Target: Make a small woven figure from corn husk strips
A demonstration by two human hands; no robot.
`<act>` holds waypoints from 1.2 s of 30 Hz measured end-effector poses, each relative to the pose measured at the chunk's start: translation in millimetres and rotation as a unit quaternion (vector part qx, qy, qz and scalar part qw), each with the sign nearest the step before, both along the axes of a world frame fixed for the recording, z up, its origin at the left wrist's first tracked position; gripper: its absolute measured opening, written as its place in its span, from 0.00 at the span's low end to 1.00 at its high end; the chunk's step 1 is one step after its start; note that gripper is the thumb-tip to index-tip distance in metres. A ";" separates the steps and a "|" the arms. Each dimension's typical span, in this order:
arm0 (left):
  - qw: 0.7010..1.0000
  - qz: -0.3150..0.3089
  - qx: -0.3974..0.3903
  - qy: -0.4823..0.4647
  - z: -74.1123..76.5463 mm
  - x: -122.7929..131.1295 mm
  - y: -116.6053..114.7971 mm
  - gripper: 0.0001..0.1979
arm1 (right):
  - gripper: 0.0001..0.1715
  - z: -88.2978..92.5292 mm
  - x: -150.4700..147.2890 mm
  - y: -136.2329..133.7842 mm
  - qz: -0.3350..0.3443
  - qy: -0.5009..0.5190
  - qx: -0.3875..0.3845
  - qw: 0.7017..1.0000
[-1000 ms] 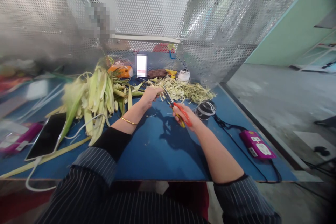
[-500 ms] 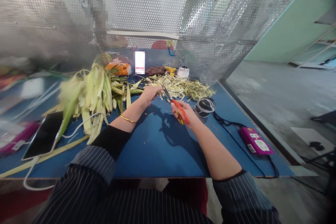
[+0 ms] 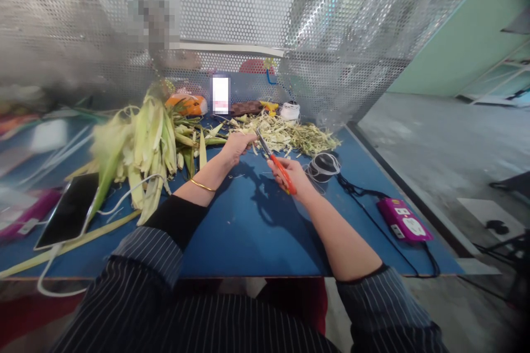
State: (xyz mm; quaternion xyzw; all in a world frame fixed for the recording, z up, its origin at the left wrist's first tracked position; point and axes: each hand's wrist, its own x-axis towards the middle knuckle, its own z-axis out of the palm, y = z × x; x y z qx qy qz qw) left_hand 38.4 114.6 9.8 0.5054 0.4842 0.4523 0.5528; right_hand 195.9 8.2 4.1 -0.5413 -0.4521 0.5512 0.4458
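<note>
Long-bladed pliers or scissors with red and yellow handles [image 3: 282, 172] are gripped in my right hand [image 3: 296, 177], their metal tips pointing up and left. The tips reach close to the fingers of my left hand [image 3: 239, 145], which are pinched together; what they hold is too small to make out. Just behind both hands lies a heap of pale green shreds and cut strips [image 3: 273, 131]. A large bundle of long, pale green husk leaves [image 3: 153, 138] lies left of my left forearm.
On the blue table [image 3: 244, 237] lie a phone [image 3: 72, 209] with a white cable at left, an orange packet [image 3: 187, 105], a wire coil [image 3: 323, 166] and a purple power box [image 3: 403, 220] with black cords. A perforated metal screen [image 3: 236, 5] stands behind.
The handles of the tool in my right hand have come closer together. Both hands remain in nearly the same place.
</note>
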 end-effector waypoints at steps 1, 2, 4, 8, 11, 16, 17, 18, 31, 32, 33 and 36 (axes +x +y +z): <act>1.000 0.001 -0.001 0.000 0.6 -0.2 -0.4 0.10 | 0.27 0.2 0.1 0.0 0.000 -0.006 0.003 1.000; 1.000 0.001 -0.001 0.000 1.2 -0.5 -0.7 0.10 | 0.28 0.4 0.1 0.0 0.000 -0.011 0.004 1.000; 1.000 0.002 -0.003 0.001 2.3 -1.1 -1.4 0.10 | 0.29 0.4 0.3 0.2 0.000 -0.017 0.006 1.000; 1.000 0.003 -0.006 0.001 4.7 -1.1 -2.8 0.11 | 0.31 -1.6 0.8 0.4 0.004 -0.029 0.011 1.000; 1.000 0.003 -0.006 -0.008 6.4 -0.3 -3.6 0.10 | 0.32 -4.6 1.8 1.2 0.010 -0.039 0.029 0.999; 1.000 0.002 -0.002 -0.012 2.9 0.8 -0.5 0.09 | 0.32 -10.2 4.8 4.2 0.018 -0.080 0.074 0.994; 1.000 0.002 0.000 -0.011 1.3 0.9 0.2 0.09 | 0.32 -10.7 5.0 4.4 0.017 -0.087 0.080 0.993; 1.000 0.001 0.004 -0.008 -0.1 1.0 0.8 0.09 | 0.32 -10.7 5.1 4.4 0.015 -0.092 0.084 0.992; 1.000 -0.005 0.024 -0.004 -1.8 4.2 -4.7 0.10 | 0.35 -6.5 -1.3 3.3 -0.008 -0.089 0.058 0.994; 1.000 -0.002 0.022 -0.005 -2.5 4.1 -4.2 0.10 | 0.34 -6.7 -1.4 3.5 -0.010 -0.096 0.062 0.993; 1.000 0.001 0.020 -0.007 -3.2 4.0 -3.6 0.10 | 0.34 -6.8 -1.5 3.7 -0.012 -0.103 0.068 0.992; 1.000 0.000 0.008 -0.012 -3.8 3.0 -2.1 0.11 | 0.33 -6.3 -1.7 3.4 -0.014 -0.117 0.089 0.989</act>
